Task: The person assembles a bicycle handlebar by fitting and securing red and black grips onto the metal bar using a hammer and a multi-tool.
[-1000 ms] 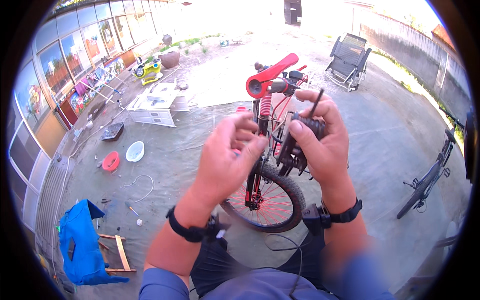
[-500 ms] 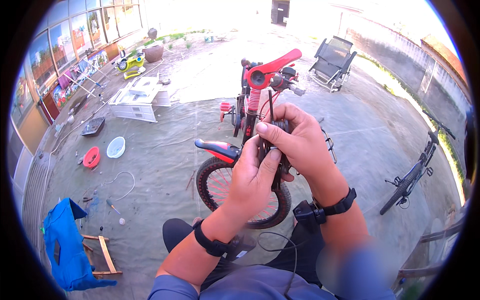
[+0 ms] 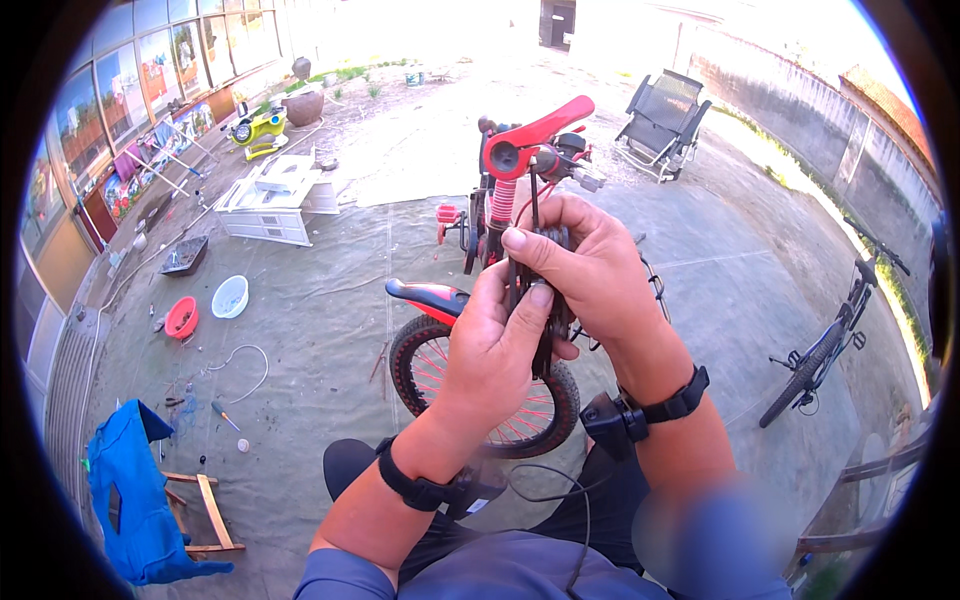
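Both hands are raised in front of me, fingers closed around a dark, slim bicycle part (image 3: 543, 355) with a thin rod standing up from it. My left hand (image 3: 490, 350) grips its lower left side, thumb pressed on the front. From the right, my right hand (image 3: 600, 275) wraps over its upper end, thumb across it. The fingers cover most of the part, so its exact kind cannot be made out. Just behind stands a red and black bicycle (image 3: 503, 205), its red-spoked wheel (image 3: 412, 352) and red-black mudguard (image 3: 432, 298) showing left of my hands.
At left lie a red basin (image 3: 182, 317), a white basin (image 3: 231, 296), a screwdriver (image 3: 225, 415) and a blue cloth (image 3: 135, 500) over a wooden stool. A white cabinet-like piece (image 3: 280, 205) lies farther off. A folding chair (image 3: 663, 125) and another bicycle (image 3: 820, 345) stand at right.
The hands and the held part have shifted very slightly left in the picture, and the grip looks the same. The surroundings moved a little with the view.
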`<state>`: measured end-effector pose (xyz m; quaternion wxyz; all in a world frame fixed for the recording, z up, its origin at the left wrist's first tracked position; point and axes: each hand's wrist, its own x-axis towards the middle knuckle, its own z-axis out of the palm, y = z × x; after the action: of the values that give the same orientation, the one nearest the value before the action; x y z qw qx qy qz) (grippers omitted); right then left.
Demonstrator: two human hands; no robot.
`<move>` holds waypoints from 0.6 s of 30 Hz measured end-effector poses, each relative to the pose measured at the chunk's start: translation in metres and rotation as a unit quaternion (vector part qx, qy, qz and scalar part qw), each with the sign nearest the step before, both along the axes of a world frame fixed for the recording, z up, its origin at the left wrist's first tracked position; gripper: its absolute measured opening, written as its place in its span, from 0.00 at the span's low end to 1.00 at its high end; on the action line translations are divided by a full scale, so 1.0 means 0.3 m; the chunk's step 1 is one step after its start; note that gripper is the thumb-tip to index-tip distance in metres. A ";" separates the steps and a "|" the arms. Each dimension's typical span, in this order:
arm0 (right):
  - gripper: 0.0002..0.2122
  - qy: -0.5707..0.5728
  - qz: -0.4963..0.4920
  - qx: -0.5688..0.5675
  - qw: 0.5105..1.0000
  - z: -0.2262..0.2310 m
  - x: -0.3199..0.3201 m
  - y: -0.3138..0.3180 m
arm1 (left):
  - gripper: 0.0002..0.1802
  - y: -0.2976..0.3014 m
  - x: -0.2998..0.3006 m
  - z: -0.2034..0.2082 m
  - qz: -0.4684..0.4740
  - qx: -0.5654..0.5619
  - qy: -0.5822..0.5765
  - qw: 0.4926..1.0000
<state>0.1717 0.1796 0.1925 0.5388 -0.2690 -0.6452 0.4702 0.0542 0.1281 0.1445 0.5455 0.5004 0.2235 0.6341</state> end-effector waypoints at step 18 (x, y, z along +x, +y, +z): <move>0.17 -0.078 0.002 0.044 0.996 0.068 0.077 0.003 | 0.20 -0.055 -0.064 0.055 -0.145 -0.134 -0.151 0.969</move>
<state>0.1948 0.1803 0.2128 0.4973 -0.2796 -0.7059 0.4197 0.0351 0.1115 0.1609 0.7211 0.3485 0.1463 0.5806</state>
